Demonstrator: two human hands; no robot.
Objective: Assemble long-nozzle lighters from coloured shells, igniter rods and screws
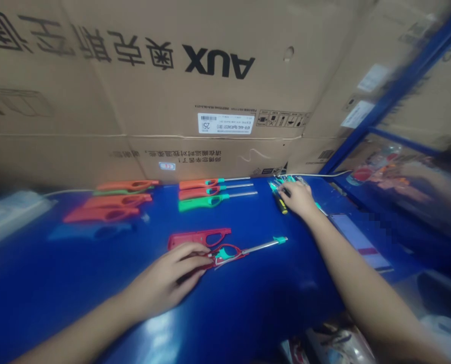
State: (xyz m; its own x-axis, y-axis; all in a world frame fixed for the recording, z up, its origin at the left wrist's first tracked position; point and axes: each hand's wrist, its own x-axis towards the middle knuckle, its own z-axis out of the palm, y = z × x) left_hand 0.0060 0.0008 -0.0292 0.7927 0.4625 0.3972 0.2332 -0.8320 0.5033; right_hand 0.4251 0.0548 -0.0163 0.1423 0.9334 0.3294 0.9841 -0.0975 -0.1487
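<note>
My left hand (176,270) is closed around the handle of an opened red gas lighter (233,254). Inside its shell a teal trigger and pale wires show, and a metal tube with a teal tip points right. Just behind it lies a separate red shell half (198,237). Farther back on the right, my right hand (298,196) reaches into a pile of small teal parts (286,179), its fingers bent together; what they pinch is too small to make out. Beside those fingers rests a black-and-yellow screwdriver (280,203).
Orange, red and green lighters (200,203) with metal tubes lie in a row at the back. Blurred coloured shells (104,213) lie to their left on the blue table (77,283). A phone (359,242) is at right; a large cardboard box (142,101) stands behind.
</note>
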